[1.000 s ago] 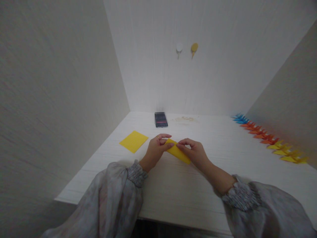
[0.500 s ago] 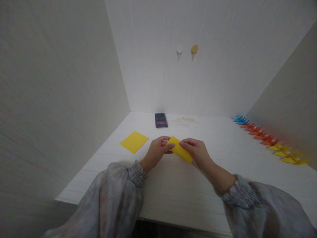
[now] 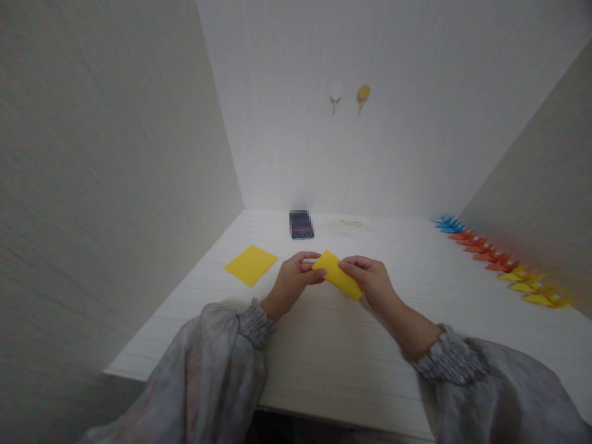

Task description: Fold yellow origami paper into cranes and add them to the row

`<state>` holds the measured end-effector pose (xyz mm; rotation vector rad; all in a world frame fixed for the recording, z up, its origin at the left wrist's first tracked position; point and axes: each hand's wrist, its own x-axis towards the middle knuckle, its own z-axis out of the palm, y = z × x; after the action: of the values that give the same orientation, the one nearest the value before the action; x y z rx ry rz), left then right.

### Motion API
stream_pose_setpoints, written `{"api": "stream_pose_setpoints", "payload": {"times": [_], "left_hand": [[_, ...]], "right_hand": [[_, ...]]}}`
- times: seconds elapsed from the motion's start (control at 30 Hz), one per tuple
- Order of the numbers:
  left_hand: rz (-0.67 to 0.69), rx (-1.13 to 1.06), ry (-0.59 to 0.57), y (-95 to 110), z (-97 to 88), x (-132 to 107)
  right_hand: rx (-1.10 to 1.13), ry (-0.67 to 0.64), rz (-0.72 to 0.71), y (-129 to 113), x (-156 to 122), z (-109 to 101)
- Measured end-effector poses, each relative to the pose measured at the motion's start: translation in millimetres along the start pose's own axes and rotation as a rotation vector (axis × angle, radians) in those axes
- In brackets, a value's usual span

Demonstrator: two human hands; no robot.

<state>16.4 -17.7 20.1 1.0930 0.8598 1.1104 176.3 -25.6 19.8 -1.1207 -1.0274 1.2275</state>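
left fingers (image 3: 316,275): gripping folded yellow paper (image 3: 340,274), left edge | right fingers (image 3: 355,271): gripping same paper, right edge | yellow sheet (image 3: 251,265): on bench (image 3: 324,351), left of left fingers

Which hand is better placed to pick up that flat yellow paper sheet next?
Probably the left hand: the flat yellow paper sheet lies nearer it than the right hand, though both hold folded yellow paper.

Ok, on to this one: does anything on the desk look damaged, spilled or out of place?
Yes: a brownish patch mars the white tabletop near the back wall, right of the smartphone. Whether it's a stain or wear, I can't tell.
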Motion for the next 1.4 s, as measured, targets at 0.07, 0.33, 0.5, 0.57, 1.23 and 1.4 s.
{"api": "stream_pose_setpoints", "payload": {"times": [0.07, 0.33, 0.5, 0.57, 1.23, 1.4], "left_hand": [[-0.002, 0.003, 0.008, 0.0, 0.2, -0.2], [-0.026, -0.001, 0.079, 0.5, -2.3, 0.5], [0.012, 0.007, 0.144, 0.3, -3.3, 0.7], [0.053, 0.023, 0.156, 0.0, -3.6, 0.7], [0.120, 0.024, 0.139, 5.2, -5.0, 1.0], [0.067, 0.151, -0.072, -0.4, -2.8, -0.2]], "right_hand": [[0.005, -0.004, -0.008, 0.4, 0.3, 0.1], [0.011, -0.009, -0.031, 1.8, 1.9, -1.6], [0.020, 0.016, -0.045, 2.6, 2.3, -1.1], [0.022, 0.019, -0.058, 3.1, 2.8, -0.7], [-0.114, 0.022, -0.128, 5.1, 5.1, -6.8], [-0.384, -0.113, -0.337, 7.9, 4.1, -4.9]]}}
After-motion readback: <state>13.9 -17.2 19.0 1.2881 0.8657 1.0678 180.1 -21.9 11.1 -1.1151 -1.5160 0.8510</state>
